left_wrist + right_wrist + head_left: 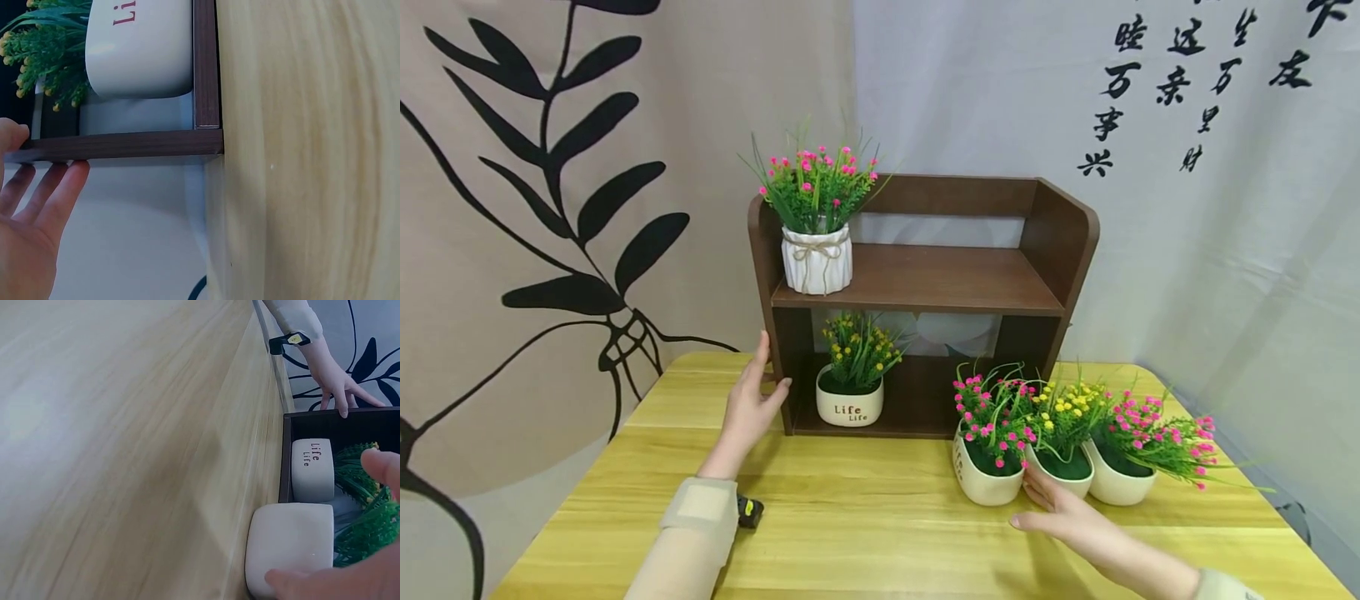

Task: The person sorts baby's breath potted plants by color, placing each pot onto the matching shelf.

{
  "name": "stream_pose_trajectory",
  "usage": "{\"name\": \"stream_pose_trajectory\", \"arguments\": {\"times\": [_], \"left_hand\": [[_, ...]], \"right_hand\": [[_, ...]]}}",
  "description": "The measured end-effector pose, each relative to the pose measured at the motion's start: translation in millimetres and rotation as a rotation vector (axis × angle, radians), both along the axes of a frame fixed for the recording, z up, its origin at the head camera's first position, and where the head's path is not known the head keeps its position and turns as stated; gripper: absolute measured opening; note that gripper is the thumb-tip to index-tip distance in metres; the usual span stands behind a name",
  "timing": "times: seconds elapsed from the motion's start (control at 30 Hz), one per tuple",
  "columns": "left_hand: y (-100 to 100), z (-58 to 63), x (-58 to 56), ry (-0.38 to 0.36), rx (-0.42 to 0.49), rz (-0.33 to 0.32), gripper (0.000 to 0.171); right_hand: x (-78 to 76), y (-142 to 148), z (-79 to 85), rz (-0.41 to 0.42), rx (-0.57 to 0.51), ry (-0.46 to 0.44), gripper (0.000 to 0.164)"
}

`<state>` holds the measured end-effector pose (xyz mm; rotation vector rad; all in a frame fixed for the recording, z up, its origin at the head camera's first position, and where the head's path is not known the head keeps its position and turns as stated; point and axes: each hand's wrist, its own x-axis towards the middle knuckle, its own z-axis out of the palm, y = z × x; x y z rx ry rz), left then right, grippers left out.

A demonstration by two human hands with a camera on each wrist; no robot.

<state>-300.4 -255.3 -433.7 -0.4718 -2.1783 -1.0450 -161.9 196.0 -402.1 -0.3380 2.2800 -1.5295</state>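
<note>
A dark brown two-tier shelf (955, 279) stands on the table. My left hand (748, 408) is at its left side panel; in the left wrist view the thumb (14, 132) lies inside and the fingers (65, 190) outside, gripping it. On the upper tier sits a white ribbed pot (817, 262) of pink flowers; below is a cream "Life" pot (850, 407) of yellow flowers. My right hand (1067, 512) is by three potted flowers: a left pink one (985, 483), a middle yellow one (1063, 471) and a right pink one (1120, 479). Its fingertips touch a white pot (294, 540), thumb spread away.
The wooden table (865, 525) extends in front of the shelf. A small black-and-yellow device (749, 512) shows beside the left sleeve. Behind hangs a pale curtain (970, 92) with black leaf prints and writing.
</note>
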Motion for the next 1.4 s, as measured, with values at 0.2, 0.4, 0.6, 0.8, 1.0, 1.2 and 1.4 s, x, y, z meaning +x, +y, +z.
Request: {"name": "stream_pose_trajectory", "arguments": {"times": [0.2,0.4,0.6,0.8,1.0,1.2,1.4], "left_hand": [[-1.1,1.2,1.9,0.011,-0.002,0.012,0.089],[-0.8,2.1,3.3,-0.004,0.007,0.007,0.09],[0.0,1.2,2.9,-0.029,0.015,0.011,0.09],[2.3,0.0,2.6,-0.043,0.017,0.009,0.087],[4.7,-0.8,3.7,-0.055,0.013,0.007,0.088],[3.0,-0.8,3.1,-0.034,0.009,0.01,0.09],[0.2,0.6,2.3,-0.016,0.006,0.005,0.09]], "right_hand": [[-11.0,-13.1,-1.8,-0.091,-0.002,-0.001,0.098],[-20.6,-24.1,-12.1,-0.159,-0.031,0.026,0.107],[-30.3,-34.7,-24.8,-0.251,-0.053,0.085,0.106],[-42.6,-42.5,-34.9,-0.301,-0.042,0.129,0.1],[-50.0,-41.5,-42.3,-0.36,0.07,0.139,0.102],[-54.6,-42.8,-45.6,-0.373,0.072,0.15,0.102],[-57.3,-45.2,-46.5,-0.375,0.029,0.14,0.094]]}}
